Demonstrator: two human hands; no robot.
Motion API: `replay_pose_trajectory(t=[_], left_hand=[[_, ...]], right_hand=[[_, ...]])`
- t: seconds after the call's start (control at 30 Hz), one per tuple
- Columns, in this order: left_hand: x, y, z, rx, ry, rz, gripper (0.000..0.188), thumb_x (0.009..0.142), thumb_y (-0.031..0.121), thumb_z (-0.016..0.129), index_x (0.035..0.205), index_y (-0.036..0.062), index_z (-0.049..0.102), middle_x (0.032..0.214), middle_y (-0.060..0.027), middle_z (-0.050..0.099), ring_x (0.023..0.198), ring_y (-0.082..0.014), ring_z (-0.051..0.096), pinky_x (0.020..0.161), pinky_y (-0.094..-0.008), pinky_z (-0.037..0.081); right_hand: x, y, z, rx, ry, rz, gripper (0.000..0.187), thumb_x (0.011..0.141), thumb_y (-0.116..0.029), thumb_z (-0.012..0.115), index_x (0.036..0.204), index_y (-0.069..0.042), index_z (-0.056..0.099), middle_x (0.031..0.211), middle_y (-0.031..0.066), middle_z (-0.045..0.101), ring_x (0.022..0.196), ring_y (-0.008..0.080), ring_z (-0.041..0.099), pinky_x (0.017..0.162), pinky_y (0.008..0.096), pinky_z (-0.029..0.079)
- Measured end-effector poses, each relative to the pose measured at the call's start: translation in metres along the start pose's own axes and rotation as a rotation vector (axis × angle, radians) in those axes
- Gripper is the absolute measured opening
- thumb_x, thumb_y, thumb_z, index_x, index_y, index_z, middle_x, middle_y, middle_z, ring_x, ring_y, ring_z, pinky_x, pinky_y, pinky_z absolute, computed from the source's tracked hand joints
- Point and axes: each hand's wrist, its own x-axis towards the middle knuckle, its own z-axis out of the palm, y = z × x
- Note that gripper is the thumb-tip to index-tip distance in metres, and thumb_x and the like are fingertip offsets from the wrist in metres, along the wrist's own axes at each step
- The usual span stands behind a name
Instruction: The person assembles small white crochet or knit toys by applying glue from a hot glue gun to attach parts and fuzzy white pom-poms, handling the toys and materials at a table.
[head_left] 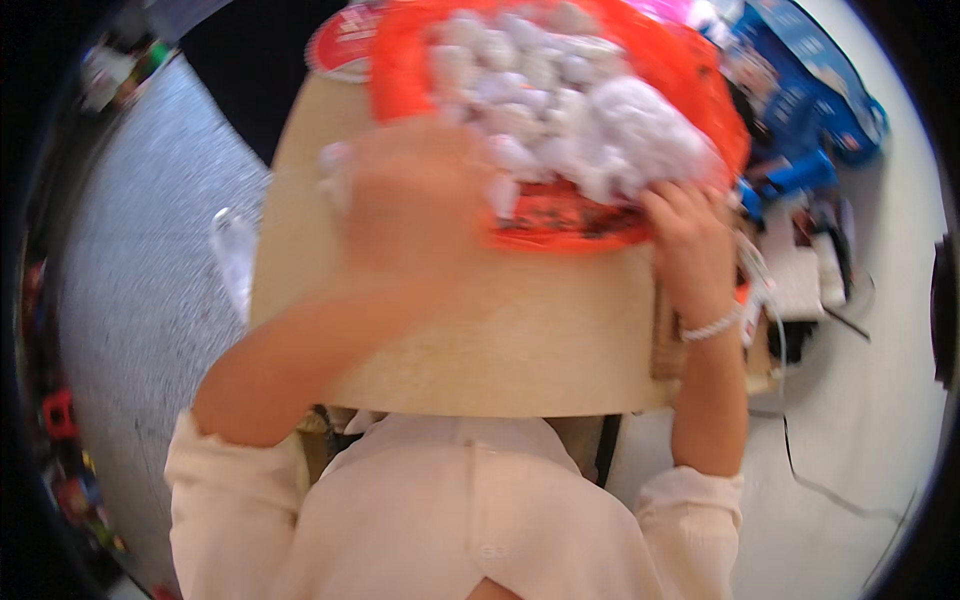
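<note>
An orange plastic bag (690, 55) lies spread at the far side of the wooden table, with many small white rolled bundles (510, 80), perhaps cloth, heaped on it. At its near right edge my right hand (697, 250), with a beaded bracelet on the wrist, has its fingers bent together on a larger fluffy white bundle (645, 135). My left hand (415, 190) is over the bag's near left corner, smeared by motion, so its fingers cannot be made out. Bits of white show on both sides of it; whether it holds them is unclear.
The pale wooden table (500, 340) has a rounded near edge close to my body. A red round label or card (342, 45) lies at the far left. On the right are a blue bag (815, 75), a cardboard box (668, 335) and cables. A white item (235, 255) lies beyond the left edge.
</note>
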Motion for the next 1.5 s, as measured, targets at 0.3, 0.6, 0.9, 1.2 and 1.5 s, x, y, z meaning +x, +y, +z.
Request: replay_pose_trajectory(t=[0.3, 0.6, 0.9, 1.2, 1.5], left_hand=[[0.008, -0.014, 0.037, 0.076, -0.365, -0.454, 0.039, 0.086, 0.026, 0.064, 0.118, 0.0109, 0.049, 0.102, -0.0184, 0.067, 0.091, -0.0396, 0.064, 0.075, -0.0463, 0.049], [0.012, 0.022, -0.012, -0.808, -0.055, -0.534, 0.053, 0.082, -0.001, 0.061, 0.132, 0.0067, 0.046, 0.111, -0.0081, 0.059, 0.096, -0.0177, 0.06, 0.081, -0.0299, 0.049], [-0.014, 0.099, 0.004, -1.435, -0.443, -0.567, 0.047, 0.079, -0.008, 0.058, 0.125, 0.0019, 0.052, 0.112, -0.005, 0.058, 0.101, -0.011, 0.055, 0.087, -0.0253, 0.045], [-0.031, 0.097, 0.053, -1.084, -0.478, -0.088, 0.046, 0.074, -0.011, 0.062, 0.117, 0.0018, 0.056, 0.102, -0.0055, 0.059, 0.093, -0.0124, 0.057, 0.08, -0.0267, 0.046], [-0.029, 0.088, 0.072, -1.07, -0.419, -0.095, 0.045, 0.073, -0.011, 0.063, 0.116, 0.0012, 0.057, 0.099, -0.0068, 0.061, 0.089, -0.0146, 0.059, 0.078, -0.0272, 0.046]], right_hand=[[-0.051, 0.044, 0.026, 0.363, 0.427, 0.188, 0.017, 0.08, -0.002, 0.052, 0.095, 0.0, 0.061, 0.101, 0.0122, 0.063, 0.094, 0.0279, 0.061, 0.081, 0.0401, 0.05], [-0.034, 0.061, 0.036, 0.115, 0.405, 0.388, 0.005, 0.08, -0.007, 0.062, 0.085, -0.007, 0.061, 0.085, 0.0091, 0.062, 0.082, 0.0267, 0.062, 0.07, 0.0376, 0.051], [-0.076, -0.01, -0.02, 0.678, 0.348, -0.005, 0.013, 0.075, 0.0, 0.065, 0.088, -0.003, 0.063, 0.084, 0.0098, 0.064, 0.08, 0.0273, 0.062, 0.069, 0.0386, 0.051], [-0.131, 0.15, 0.032, 0.139, 0.327, 0.685, 0.013, 0.082, -0.01, 0.066, 0.093, -0.004, 0.069, 0.089, 0.0106, 0.06, 0.083, 0.0287, 0.059, 0.073, 0.0374, 0.048], [-0.128, 0.175, 0.062, 0.363, 0.457, 0.78, 0.014, 0.088, -0.014, 0.063, 0.085, 0.0, 0.062, 0.087, 0.0095, 0.058, 0.083, 0.0243, 0.057, 0.076, 0.0335, 0.046]])
